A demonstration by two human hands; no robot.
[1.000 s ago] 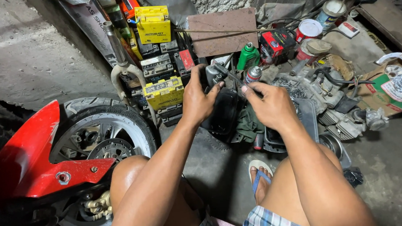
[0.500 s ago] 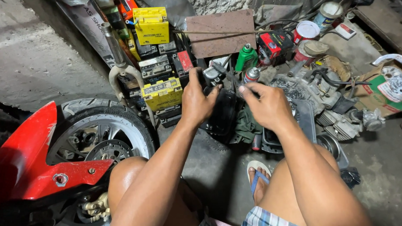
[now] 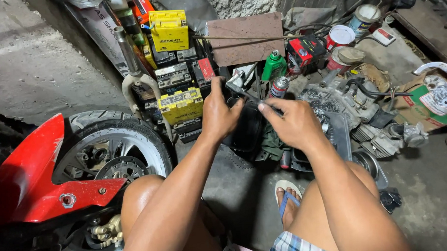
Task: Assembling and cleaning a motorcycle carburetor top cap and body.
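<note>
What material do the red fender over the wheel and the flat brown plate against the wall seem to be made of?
Red fender: probably moulded plastic, glossy, with smooth curves and soft highlights. Brown plate: looks like sheet metal, matt and rust-coloured with a blotchy surface; painted board is possible too.

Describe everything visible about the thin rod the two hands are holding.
The thin rod looks like dark metal, slim and straight, and lies nearly level, dipping slightly towards the right. The left hand grips its left end, where a small grey metal fitting sits, while the right hand pinches its right end between fingertips. It is held up in the air above a dark tray-like part on the floor, in front of a grey spray can and a green bottle. Finer detail is too small to tell.
</note>
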